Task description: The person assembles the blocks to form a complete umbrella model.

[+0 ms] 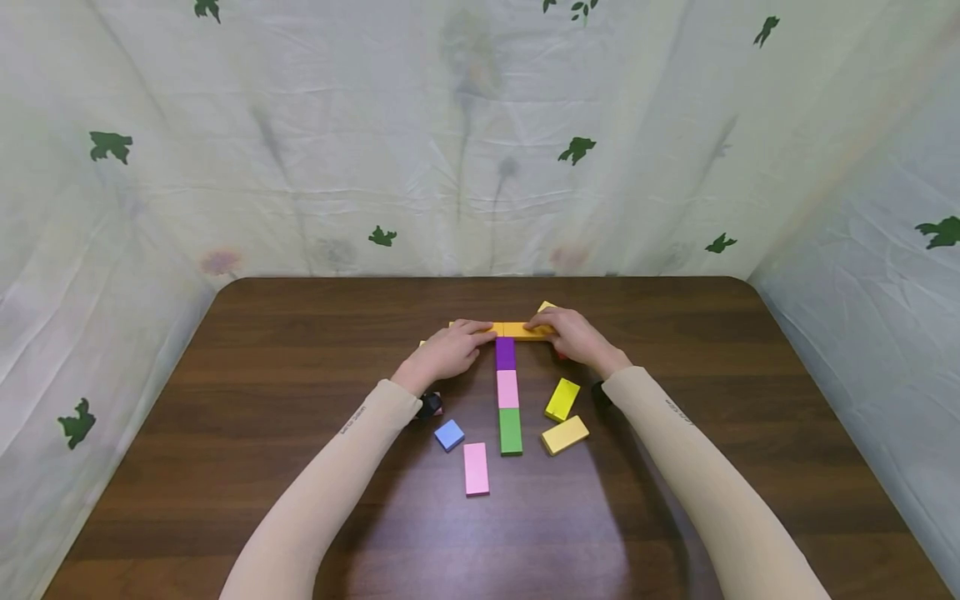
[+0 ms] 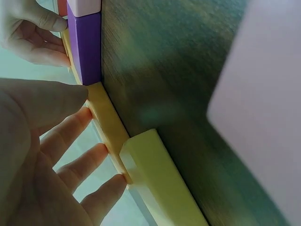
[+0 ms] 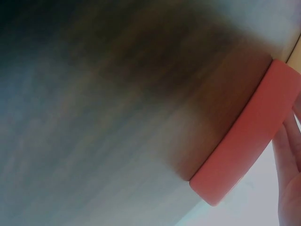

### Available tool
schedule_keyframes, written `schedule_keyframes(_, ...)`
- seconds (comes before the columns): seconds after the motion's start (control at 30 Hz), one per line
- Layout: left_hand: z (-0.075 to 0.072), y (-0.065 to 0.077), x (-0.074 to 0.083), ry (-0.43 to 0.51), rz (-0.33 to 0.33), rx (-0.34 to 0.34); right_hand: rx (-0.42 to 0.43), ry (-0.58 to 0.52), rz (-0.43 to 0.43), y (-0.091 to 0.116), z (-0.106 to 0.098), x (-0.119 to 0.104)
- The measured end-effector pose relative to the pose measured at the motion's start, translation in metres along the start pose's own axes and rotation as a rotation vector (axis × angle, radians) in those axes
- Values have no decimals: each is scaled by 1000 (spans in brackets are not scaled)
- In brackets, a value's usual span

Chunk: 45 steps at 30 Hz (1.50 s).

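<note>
Orange blocks (image 1: 517, 330) are lying crosswise at the far end of the purple block (image 1: 506, 353), capping a purple-pink-green line. Both hands are steadying that bar: the left hand (image 1: 447, 351) is pressing straight fingers (image 2: 96, 157) against its side, the right hand (image 1: 572, 332) is resting fingertips on its other end, seemingly squaring it up. Nearer the person than the purple block, loose yellow, pink and blue pieces are waiting on the wooden table (image 1: 300, 333).

Head camera is looking down across the table (image 1: 300, 333); both wrist cameras are sitting close, sharing its tabletop blocks.
</note>
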<state>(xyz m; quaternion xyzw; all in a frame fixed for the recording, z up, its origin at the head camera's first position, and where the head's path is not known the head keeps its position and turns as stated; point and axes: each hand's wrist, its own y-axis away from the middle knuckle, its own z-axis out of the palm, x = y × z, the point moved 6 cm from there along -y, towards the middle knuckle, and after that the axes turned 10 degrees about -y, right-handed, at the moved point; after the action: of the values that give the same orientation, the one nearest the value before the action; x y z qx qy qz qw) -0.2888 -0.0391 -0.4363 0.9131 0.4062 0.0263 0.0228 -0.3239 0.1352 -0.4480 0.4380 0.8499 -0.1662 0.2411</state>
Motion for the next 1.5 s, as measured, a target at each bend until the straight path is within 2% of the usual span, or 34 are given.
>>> schedule_keyframes(0.37,1,-2,2,5,-21,-15,-7,-17,27,0,0,1)
schedule_keyframes(0.67,7,-8,10,46,-57,-104,-7,-36,11,1,1,1)
schedule_keyframes(0.97,3,-10,13,75,-86,-105,50,-133,6,6,-6,3)
schedule_keyframes(1.2,5,-11,13,91,-105,-101,116,-199,92,12,-13,16)
schedule_keyframes(1.37,5,-12,12,117,-123,-82,142,-152,124,15,-19,21)
schedule_keyframes(1.5,4,-12,12,135,-128,-72,118,-107,157,16,-19,25)
